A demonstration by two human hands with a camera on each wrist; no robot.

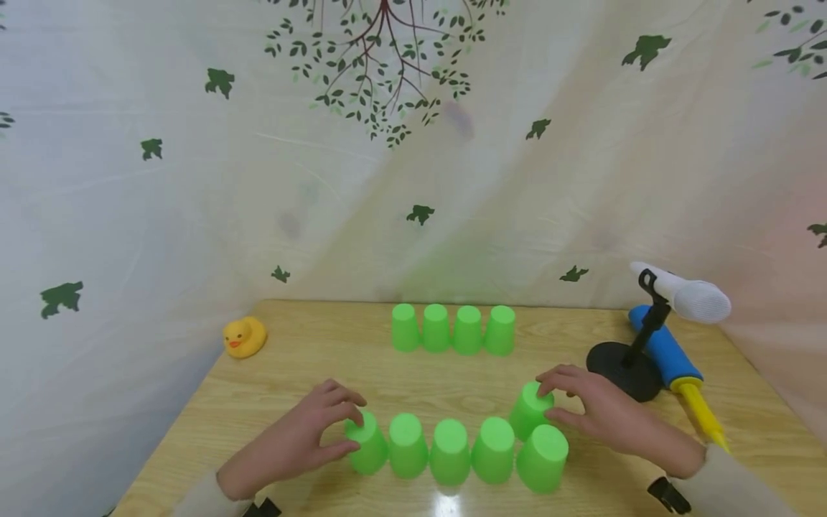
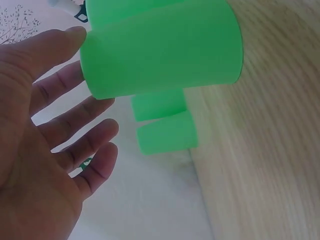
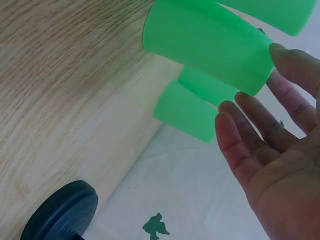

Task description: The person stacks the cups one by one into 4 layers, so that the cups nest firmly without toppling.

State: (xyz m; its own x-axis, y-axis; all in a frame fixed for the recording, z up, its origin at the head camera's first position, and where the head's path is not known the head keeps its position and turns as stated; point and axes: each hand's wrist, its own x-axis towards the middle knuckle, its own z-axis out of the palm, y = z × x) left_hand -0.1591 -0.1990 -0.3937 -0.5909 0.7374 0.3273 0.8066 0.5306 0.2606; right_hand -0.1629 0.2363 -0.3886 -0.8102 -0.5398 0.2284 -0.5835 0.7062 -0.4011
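Observation:
Several green cups stand upside down on the wooden table point(image 1: 291, 373): a near row point(image 1: 450, 452) and a far row point(image 1: 452, 329). My left hand point(image 1: 349, 431) is at the leftmost near cup point(image 1: 370, 449). In the left wrist view the thumb tip touches that cup point(image 2: 160, 50), while the fingers point(image 2: 85, 145) lie spread and nearly straight beside it. My right hand point(image 1: 549, 402) reaches over a cup point(image 1: 528, 413) just behind the row's right end. In the right wrist view one fingertip touches this cup point(image 3: 205, 40) and the other fingers point(image 3: 235, 135) are straight.
A yellow rubber duck point(image 1: 244, 337) sits at the table's far left corner. At the right stand a white microphone point(image 1: 688, 299) on a black round-based stand point(image 1: 623, 368) and a blue and yellow hand pump point(image 1: 672, 359). A leaf-print cloth point(image 1: 194, 179) hangs close behind.

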